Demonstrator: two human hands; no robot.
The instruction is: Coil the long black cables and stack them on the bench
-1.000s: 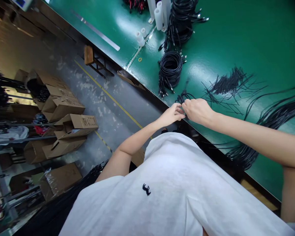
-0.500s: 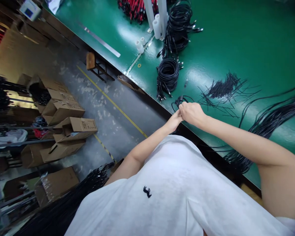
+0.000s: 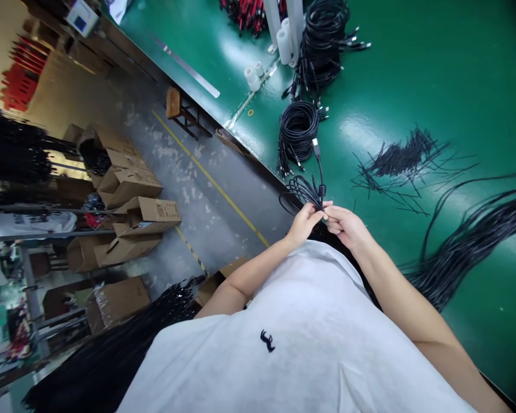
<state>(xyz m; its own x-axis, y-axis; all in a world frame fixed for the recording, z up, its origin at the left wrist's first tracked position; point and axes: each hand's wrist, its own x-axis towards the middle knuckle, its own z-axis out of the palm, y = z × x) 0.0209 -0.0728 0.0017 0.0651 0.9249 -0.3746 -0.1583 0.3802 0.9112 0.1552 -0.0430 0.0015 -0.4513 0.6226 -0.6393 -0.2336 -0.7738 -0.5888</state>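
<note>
Covering the gathered end of a coiled black USB cable [image 3: 300, 188], the fingertips obscure it in the head view; a long cable bundle [image 3: 464, 258] runs off the right edge. Both forearms converge at the table [image 3: 413, 86] edge. The left hand [image 3: 303, 225] has its grip closed on the coil, which fans out beyond; the right hand [image 3: 347, 225] curls alongside, its hold unclear.

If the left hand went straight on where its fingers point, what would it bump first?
Probably the bare right hand: its fingers are close beside the left hand, at the looped, thin black cable, though exact depth is hard to judge.
</note>
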